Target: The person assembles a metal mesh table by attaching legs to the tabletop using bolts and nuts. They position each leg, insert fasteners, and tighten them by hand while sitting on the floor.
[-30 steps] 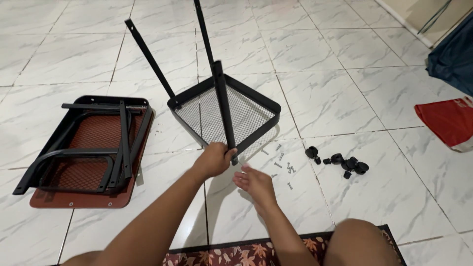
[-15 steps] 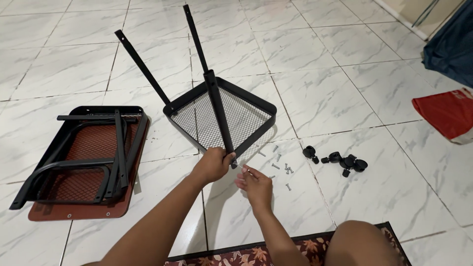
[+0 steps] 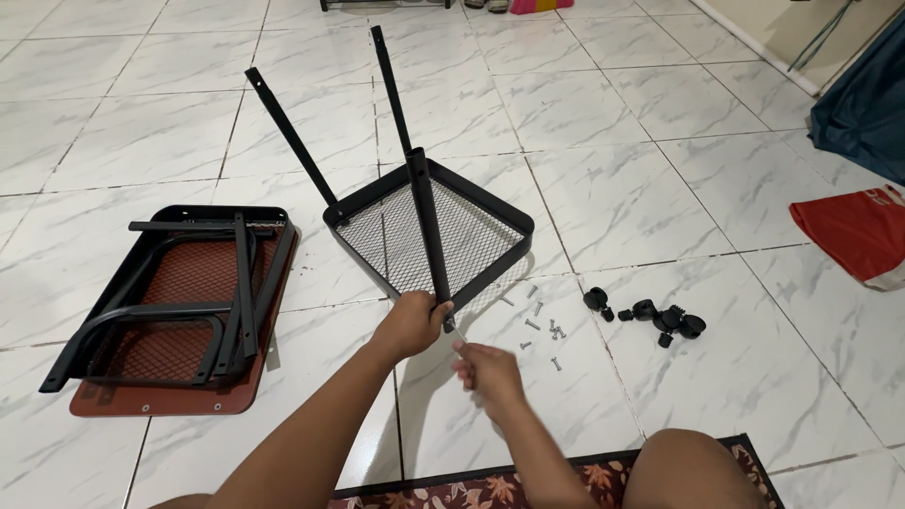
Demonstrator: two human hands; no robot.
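Observation:
A black mesh tray frame (image 3: 490,212) lies upside down on the tiled floor, with three black tube legs pointing up and away. My left hand (image 3: 412,323) grips the near leg (image 3: 427,226) at its lower end, by the frame's near corner. My right hand (image 3: 484,373) is just below and right of it, fingers pinched on a thin silver screw (image 3: 455,331) that points up at the base of that leg. Several loose screws (image 3: 542,327) lie on the tile to the right of my hands.
A stack of black frames on a brown mesh shelf board (image 3: 174,316) lies at left. Black caster wheels (image 3: 660,318) sit at right, beyond the screws. A red bag (image 3: 853,231) and dark blue fabric (image 3: 867,104) are at far right. A patterned rug (image 3: 528,485) and my knee (image 3: 693,471) are at the bottom.
My right hand has lifted from near the floor up to the base of the leg held by my left hand. The view has tilted slightly downward.

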